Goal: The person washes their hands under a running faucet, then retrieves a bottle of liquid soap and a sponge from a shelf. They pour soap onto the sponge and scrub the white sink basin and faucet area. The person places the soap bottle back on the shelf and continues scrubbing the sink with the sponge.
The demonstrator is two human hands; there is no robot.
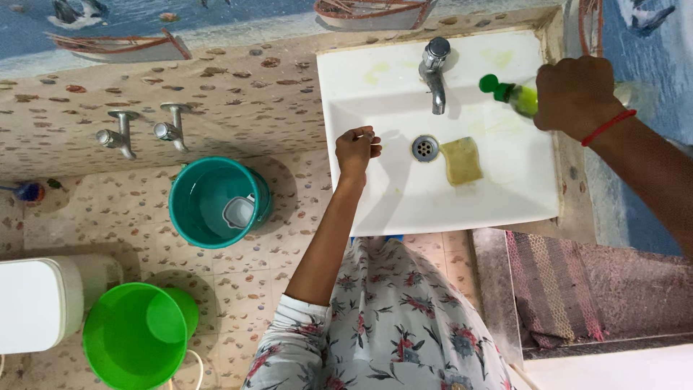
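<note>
Head view: right hand (575, 97) grips green-capped bottle (511, 94) over sink (505, 195)

The left hand (356, 148) rests on the sink's (375, 209) left rim, drain (425, 147) just right of it, sponge (462, 160) beyond that. The right hand (574, 97) holds a bottle (514, 94) above the sponge, tap (435, 72) to its left. Buckets (189, 209) sit on the floor, left of the left hand.

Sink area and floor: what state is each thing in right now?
Tap: no water seen running.
Sponge: lying flat in the basin beside the drain.
Green-capped bottle: tipped sideways, held by right hand.
Left hand: fingers curled, empty.
Teal bucket: holds water and a mug.
Green bucket: upright.
</note>
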